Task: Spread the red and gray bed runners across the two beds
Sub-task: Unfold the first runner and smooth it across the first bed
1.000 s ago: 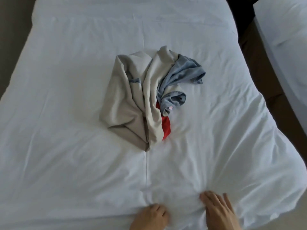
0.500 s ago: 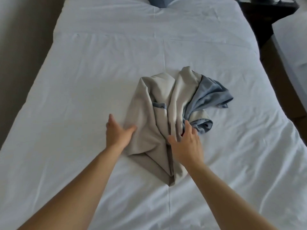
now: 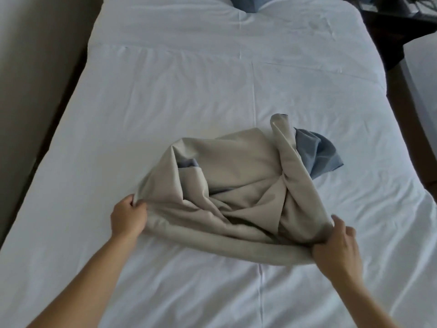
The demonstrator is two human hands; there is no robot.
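A crumpled gray bed runner [image 3: 236, 181] with a blue-gray inner side lies in the middle of the white bed [image 3: 189, 91]. My left hand [image 3: 128, 215] pinches its left edge. My right hand [image 3: 335, 247] grips its near right edge. The cloth is stretched between the two hands, partly lifted and still bunched in the middle. A blue fold [image 3: 316, 152] sticks out at the far right. No red cloth shows now.
A blue pillow [image 3: 248, 2] lies at the head of the bed. A second white bed [image 3: 423, 74] stands to the right across a narrow dark gap. A dark nightstand [image 3: 390, 17] is at the top right. A wall runs along the left.
My hands rose from the bed's near edge, reached the crumpled pile, took hold of the gray runner and pulled its edges apart sideways. The red patch has gone out of sight.
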